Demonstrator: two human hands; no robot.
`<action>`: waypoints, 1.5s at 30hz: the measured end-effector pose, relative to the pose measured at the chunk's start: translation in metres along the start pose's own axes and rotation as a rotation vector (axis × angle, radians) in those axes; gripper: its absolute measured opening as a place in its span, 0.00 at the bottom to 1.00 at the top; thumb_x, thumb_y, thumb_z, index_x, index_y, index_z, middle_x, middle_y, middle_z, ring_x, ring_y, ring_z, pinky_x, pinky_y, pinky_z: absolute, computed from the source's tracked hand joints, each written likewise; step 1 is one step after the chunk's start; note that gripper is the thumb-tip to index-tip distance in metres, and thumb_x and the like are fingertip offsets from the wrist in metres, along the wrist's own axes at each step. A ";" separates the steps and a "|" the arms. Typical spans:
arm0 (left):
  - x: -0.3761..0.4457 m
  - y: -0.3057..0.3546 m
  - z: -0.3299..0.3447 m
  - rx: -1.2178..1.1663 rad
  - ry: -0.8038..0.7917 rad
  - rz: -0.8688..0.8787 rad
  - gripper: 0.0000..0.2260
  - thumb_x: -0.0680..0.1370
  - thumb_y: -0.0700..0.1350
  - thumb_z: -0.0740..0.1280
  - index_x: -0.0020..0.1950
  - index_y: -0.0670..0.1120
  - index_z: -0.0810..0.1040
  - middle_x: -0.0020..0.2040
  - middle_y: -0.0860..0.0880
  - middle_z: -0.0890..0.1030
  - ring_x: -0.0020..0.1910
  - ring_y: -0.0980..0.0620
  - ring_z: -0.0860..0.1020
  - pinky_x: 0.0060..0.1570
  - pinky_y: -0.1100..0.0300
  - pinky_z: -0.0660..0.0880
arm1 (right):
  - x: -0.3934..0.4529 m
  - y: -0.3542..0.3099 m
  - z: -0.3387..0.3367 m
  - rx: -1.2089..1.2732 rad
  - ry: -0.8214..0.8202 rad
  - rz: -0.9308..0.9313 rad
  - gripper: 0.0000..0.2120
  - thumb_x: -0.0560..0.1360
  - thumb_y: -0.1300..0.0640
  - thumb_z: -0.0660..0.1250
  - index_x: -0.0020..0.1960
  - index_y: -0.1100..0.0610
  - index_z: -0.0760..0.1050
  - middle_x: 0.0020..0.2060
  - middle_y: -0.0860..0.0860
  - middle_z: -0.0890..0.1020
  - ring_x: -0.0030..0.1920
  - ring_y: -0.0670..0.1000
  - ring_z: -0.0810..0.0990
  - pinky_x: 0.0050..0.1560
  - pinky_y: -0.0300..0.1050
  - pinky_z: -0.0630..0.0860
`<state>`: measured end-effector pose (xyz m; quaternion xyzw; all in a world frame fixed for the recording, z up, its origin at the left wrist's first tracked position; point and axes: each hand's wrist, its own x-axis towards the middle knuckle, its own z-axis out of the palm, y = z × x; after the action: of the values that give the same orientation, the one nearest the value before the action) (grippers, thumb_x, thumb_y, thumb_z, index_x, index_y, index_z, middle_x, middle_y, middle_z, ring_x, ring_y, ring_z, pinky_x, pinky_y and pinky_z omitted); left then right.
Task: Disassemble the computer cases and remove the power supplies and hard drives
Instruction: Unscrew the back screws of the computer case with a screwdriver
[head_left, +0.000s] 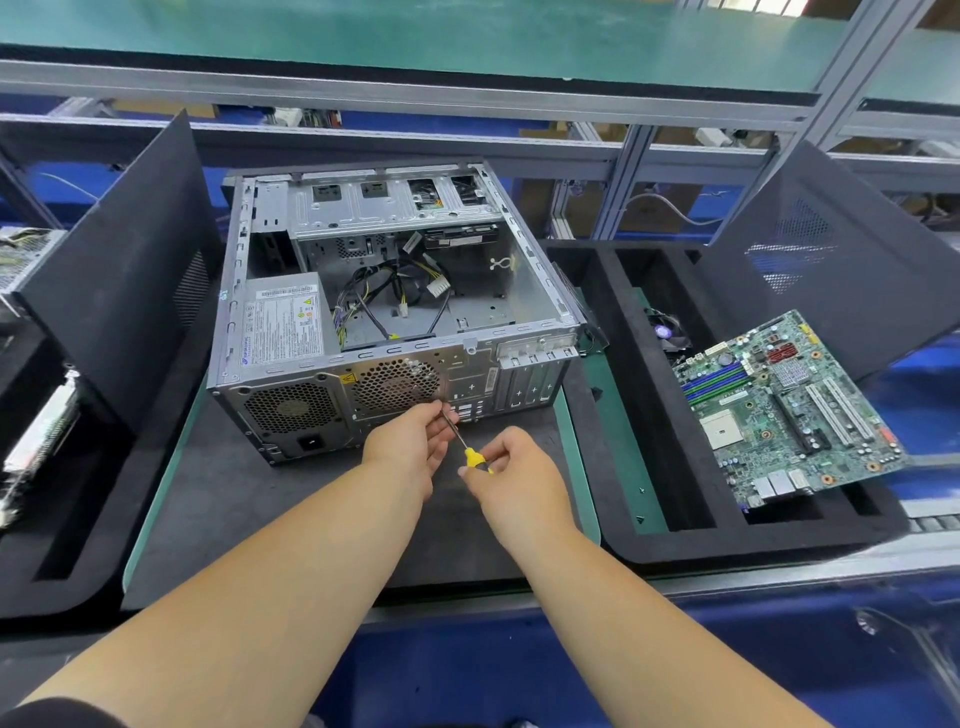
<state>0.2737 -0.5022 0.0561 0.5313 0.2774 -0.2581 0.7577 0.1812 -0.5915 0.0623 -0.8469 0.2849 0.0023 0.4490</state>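
An open grey computer case (524, 291) lies on its side on a dark mat, its rear panel facing me. The power supply (283, 325) sits in its near left corner, with loose cables (395, 291) beside it. A drive (460, 236) shows under the drive bays at the back. My right hand (511, 473) grips the yellow handle of a screwdriver (472, 457). My left hand (415, 436) pinches the screwdriver's metal shaft close to the rear panel, below the round fan grille.
A removed motherboard (784, 410) leans in a black foam tray (649, 540) at the right. Black side panels stand at the left (119, 270) and right (831, 244). Another unit (31, 431) sits at the far left. An aluminium frame rail (415, 93) crosses behind.
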 end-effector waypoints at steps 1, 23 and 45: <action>0.001 0.000 0.000 -0.001 0.001 0.001 0.09 0.81 0.44 0.64 0.43 0.46 0.80 0.31 0.54 0.83 0.37 0.60 0.79 0.37 0.69 0.70 | 0.000 0.001 -0.001 0.000 -0.004 -0.005 0.10 0.73 0.48 0.72 0.44 0.47 0.71 0.35 0.43 0.77 0.35 0.42 0.76 0.31 0.41 0.67; 0.006 -0.018 0.002 -0.147 0.042 -0.009 0.14 0.84 0.46 0.58 0.47 0.44 0.80 0.44 0.49 0.83 0.43 0.56 0.79 0.42 0.65 0.75 | 0.024 0.022 -0.022 0.254 -0.232 -0.105 0.03 0.78 0.53 0.65 0.46 0.46 0.74 0.39 0.49 0.82 0.36 0.44 0.79 0.36 0.41 0.72; 0.005 -0.033 -0.005 -0.124 -0.059 0.194 0.06 0.81 0.38 0.65 0.54 0.46 0.80 0.41 0.52 0.85 0.38 0.57 0.82 0.36 0.65 0.78 | 0.017 0.026 -0.003 0.370 -0.415 0.050 0.03 0.80 0.54 0.63 0.49 0.51 0.75 0.34 0.45 0.84 0.28 0.41 0.76 0.25 0.36 0.72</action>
<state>0.2543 -0.5082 0.0293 0.4998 0.2177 -0.1816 0.8184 0.1818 -0.6131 0.0405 -0.7245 0.2034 0.1347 0.6446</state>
